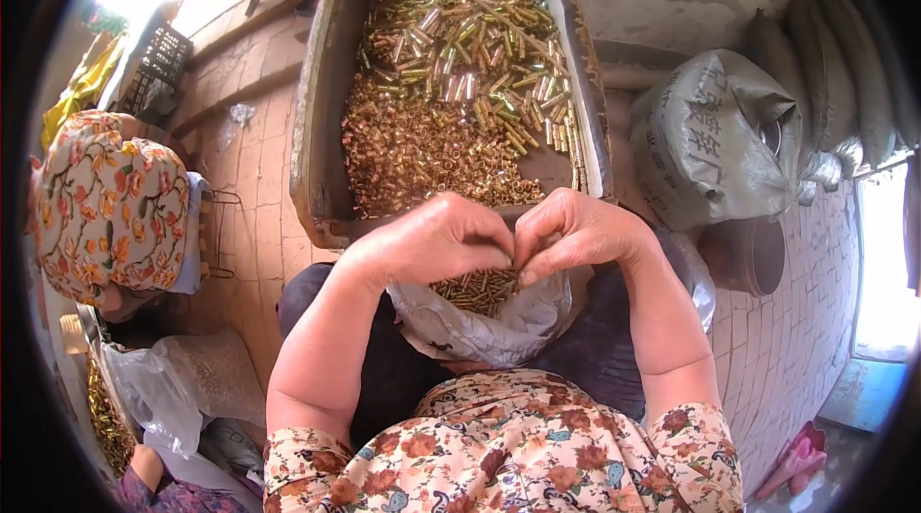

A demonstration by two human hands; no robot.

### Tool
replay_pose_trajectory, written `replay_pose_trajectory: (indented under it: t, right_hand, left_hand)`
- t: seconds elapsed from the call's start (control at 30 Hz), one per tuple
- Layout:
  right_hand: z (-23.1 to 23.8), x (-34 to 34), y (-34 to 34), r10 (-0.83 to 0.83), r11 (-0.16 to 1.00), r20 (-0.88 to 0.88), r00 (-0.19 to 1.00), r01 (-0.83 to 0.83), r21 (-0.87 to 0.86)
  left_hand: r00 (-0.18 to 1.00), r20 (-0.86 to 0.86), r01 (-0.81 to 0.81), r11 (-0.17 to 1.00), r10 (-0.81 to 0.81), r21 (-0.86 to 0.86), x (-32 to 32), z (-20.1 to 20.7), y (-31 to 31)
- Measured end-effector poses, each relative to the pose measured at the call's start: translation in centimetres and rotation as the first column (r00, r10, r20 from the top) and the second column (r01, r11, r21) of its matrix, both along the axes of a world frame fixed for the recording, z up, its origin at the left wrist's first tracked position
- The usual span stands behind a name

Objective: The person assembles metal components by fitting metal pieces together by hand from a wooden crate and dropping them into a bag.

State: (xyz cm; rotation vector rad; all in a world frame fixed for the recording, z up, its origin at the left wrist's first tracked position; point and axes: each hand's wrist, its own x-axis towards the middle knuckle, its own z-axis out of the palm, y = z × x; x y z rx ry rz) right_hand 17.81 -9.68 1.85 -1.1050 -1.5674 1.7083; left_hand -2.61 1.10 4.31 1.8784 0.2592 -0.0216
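Observation:
My left hand (436,239) and my right hand (580,237) meet above the mouth of a white plastic sack (518,340) between my knees. Both are closed, thumb and fingers pinched together, and whatever sits between the fingertips is too small and covered to make out. Beneath them, the sack holds many thin brass-coloured metal pieces (470,290). Just beyond my hands stands a wooden tray (321,91). Its far part carries a heap of longer gold-coloured metal sleeves (432,33); its near part carries short copper-coloured rings or nuts (413,153).
A filled grey woven sack (710,139) stands right of the tray, above a dark bucket (743,254). More sacks (815,71) lean behind it. At left sits a person in a flowered top (115,206). Another person's arm (146,470) shows at lower left, beside more metal pieces (107,417).

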Motion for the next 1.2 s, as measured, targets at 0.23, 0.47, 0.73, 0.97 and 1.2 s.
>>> replay_pose_trajectory:
  t: [0.23,0.47,0.73,0.97,1.2]
  right_hand:
    - [-1.0,2.0,2.5,-0.645,0.763,0.258,0.720,0.589,0.265]
    - [-4.5,3.0,5.5,-0.734,0.665,0.495,0.465,0.346,0.662]
    - [-5.8,3.1,6.7,-0.706,0.695,0.567,0.424,0.266,0.667]
    - [-5.6,2.9,6.4,-0.676,0.720,0.508,0.534,0.332,0.610]
    - [-5.9,1.8,5.3,-0.627,0.769,0.297,0.720,0.510,0.386]
  left_hand:
    - [0.869,0.066,-0.487,0.821,0.491,0.298,1.9,-2.2,2.4]
    - [0.925,0.272,-0.371,0.468,0.267,0.802,4.8,-6.6,4.5]
    - [0.970,0.200,-0.242,0.468,0.138,0.850,5.8,-7.2,5.0]
    - [0.978,0.200,-0.207,0.459,0.065,0.864,6.1,-7.4,5.1]
    - [0.966,0.241,-0.259,0.431,0.097,0.864,6.3,-8.2,4.6]
